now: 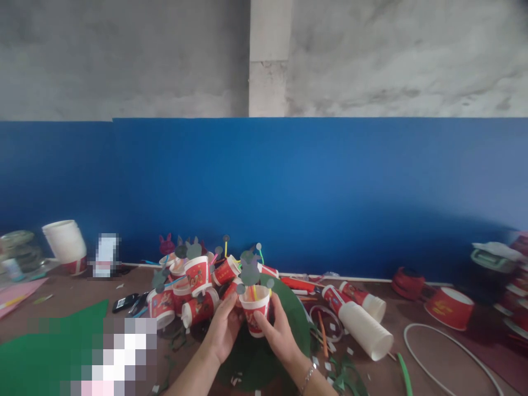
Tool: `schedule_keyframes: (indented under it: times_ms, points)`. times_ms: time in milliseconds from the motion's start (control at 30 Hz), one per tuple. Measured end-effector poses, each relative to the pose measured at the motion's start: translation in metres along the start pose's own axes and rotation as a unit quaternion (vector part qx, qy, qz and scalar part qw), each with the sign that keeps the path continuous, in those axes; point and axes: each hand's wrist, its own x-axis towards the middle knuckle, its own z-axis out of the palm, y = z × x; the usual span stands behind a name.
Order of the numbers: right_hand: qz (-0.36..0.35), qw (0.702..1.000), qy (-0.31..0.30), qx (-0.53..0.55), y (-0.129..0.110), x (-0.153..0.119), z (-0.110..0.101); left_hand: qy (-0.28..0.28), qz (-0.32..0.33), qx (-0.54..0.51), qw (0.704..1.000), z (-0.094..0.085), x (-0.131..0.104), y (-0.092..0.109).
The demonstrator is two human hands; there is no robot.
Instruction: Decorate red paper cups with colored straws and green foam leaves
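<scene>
A red paper cup (pixel 256 319) with a white rim is held upright in front of me, between both hands. My right hand (pixel 282 333) wraps its right side, with the thumb across the front. My left hand (pixel 225 330) is closed at the cup's left side, its fingertips partly hidden behind it. A yellow-orange straw (pixel 254 292) stands inside the cup. Above the rim rises a grey paper cut-out (pixel 249 270) with ears, and small round paper pieces flank it. Just behind and left lies a pile of similar decorated cups (pixel 198 278), some tipped over.
Beneath my hands lies a round dark green sheet (pixel 295 308) on the brown table (pixel 355 379). Stacked white cups (pixel 367 333) lie to the right, near a white hoop (pixel 408 330) and a red tub (pixel 449 308). Green paper (pixel 82 335) is at left. A blue panel (pixel 289 192) closes off the back.
</scene>
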Motion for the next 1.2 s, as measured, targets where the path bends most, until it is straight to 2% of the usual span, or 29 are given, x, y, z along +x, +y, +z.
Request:
schedule_keyframes:
  times_ms: [367, 600, 767, 933, 1067, 1200]
  points:
    - [-0.003, 1.0, 0.009, -0.022, 0.005, 0.001, -0.001, 0.021, -0.006, -0.015, 1.0, -0.008, 0.006, 0.0]
    - [-0.012, 1.0, -0.002, -0.025, 0.01, 0.002, -0.002, 0.008, -0.016, -0.009, 1.0, -0.007, 0.004, 0.003]
    - [-0.018, 0.999, -0.013, -0.031, 0.009, 0.001, -0.002, 0.038, -0.013, -0.015, 0.999, -0.012, 0.005, 0.005]
    - [-0.014, 0.999, -0.015, -0.041, 0.007, 0.0, -0.002, 0.018, -0.011, 0.013, 1.0, -0.01, 0.003, 0.006]
    - [-0.006, 0.999, 0.0, -0.043, 0.007, 0.001, -0.002, 0.027, 0.026, 0.061, 0.997, -0.005, 0.004, 0.004]
    - [0.003, 0.999, 0.024, -0.048, 0.008, 0.002, -0.001, 0.101, 0.098, 0.131, 0.981, -0.008, 0.008, -0.001]
